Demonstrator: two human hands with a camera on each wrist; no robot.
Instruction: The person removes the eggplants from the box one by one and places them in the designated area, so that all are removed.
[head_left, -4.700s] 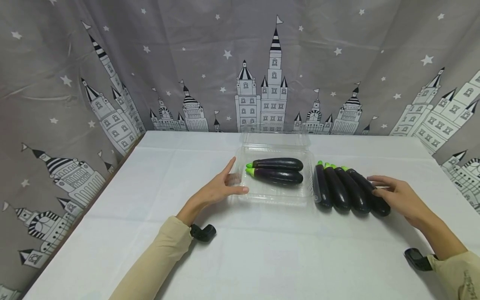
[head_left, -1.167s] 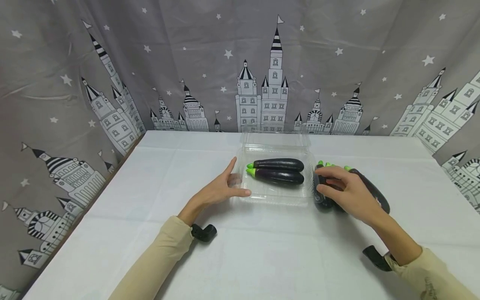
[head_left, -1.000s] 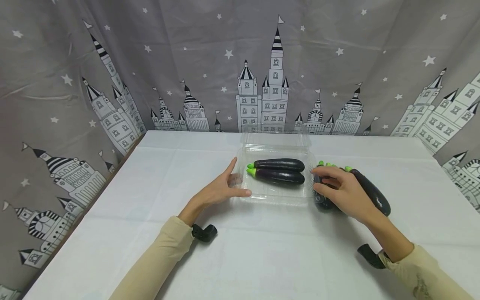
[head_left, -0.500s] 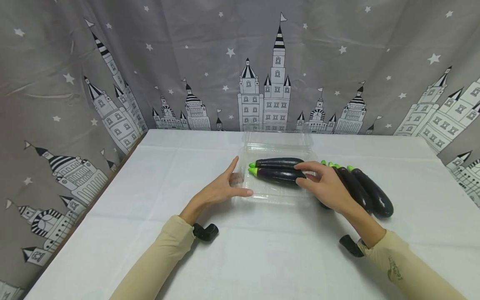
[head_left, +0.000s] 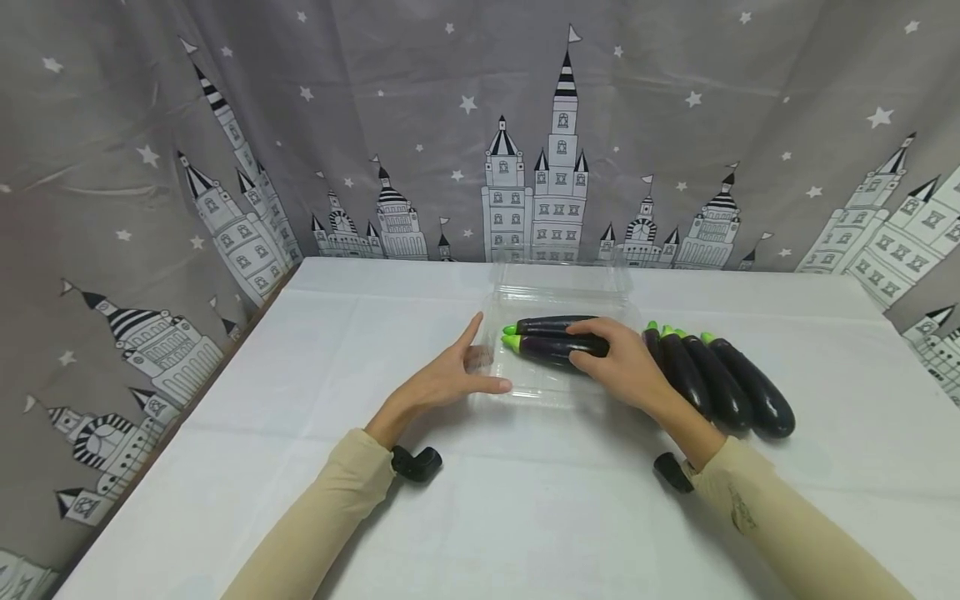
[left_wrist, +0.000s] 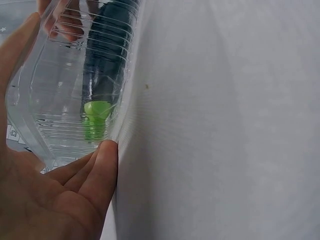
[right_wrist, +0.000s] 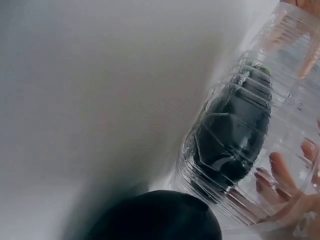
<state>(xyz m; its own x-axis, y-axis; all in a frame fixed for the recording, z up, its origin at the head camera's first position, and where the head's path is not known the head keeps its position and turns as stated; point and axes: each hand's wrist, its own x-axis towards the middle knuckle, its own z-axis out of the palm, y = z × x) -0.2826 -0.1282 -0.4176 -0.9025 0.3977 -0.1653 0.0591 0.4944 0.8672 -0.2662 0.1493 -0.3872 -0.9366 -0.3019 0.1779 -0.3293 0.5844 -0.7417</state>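
Two dark purple eggplants with green stems lie side by side in a clear plastic clamshell container (head_left: 540,392), its lid folded back. My right hand (head_left: 622,367) is over the right part of the front eggplant (head_left: 543,348), thumb on the near side and fingers toward the rear eggplant (head_left: 540,325). In the right wrist view, fingers (right_wrist: 282,172) show through the clear wall beside an eggplant (right_wrist: 232,130), without a visible firm grip. My left hand (head_left: 442,379) spreads thumb and fingers against the container's left side, steadying or touching it.
Several more eggplants (head_left: 720,383) lie in a slanted row on the white table (head_left: 525,517), just right of the container. A grey curtain (head_left: 420,108) printed with castles and stars hangs behind the table and at its left.
My right hand has moved left from the row of eggplants to the front eggplant inside the container. My left hand keeps its place at the container's left side.
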